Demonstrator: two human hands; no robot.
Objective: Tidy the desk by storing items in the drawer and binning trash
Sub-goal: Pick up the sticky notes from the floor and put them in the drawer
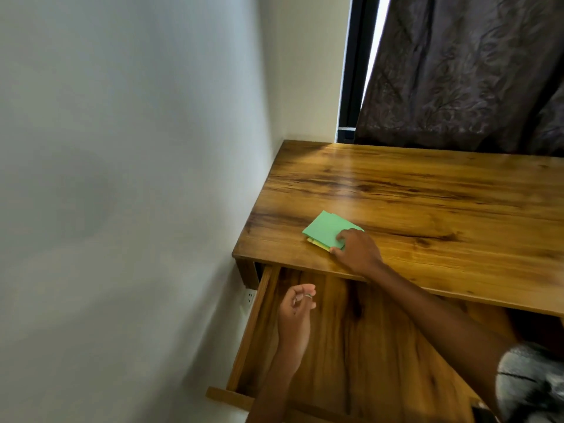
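A small stack of green and yellow paper sheets lies near the front left corner of the wooden desk. My right hand rests on the stack's near corner, fingers on top and thumb at its edge. Below the desktop the wooden drawer is pulled out, and its visible floor is bare. My left hand hovers over the drawer's left part with fingers loosely curled and nothing in it; a ring shows on one finger.
A white wall runs close along the desk's left side, with a socket low beside the drawer. A dark patterned curtain hangs behind the desk. The drawer's front panel juts out toward me.
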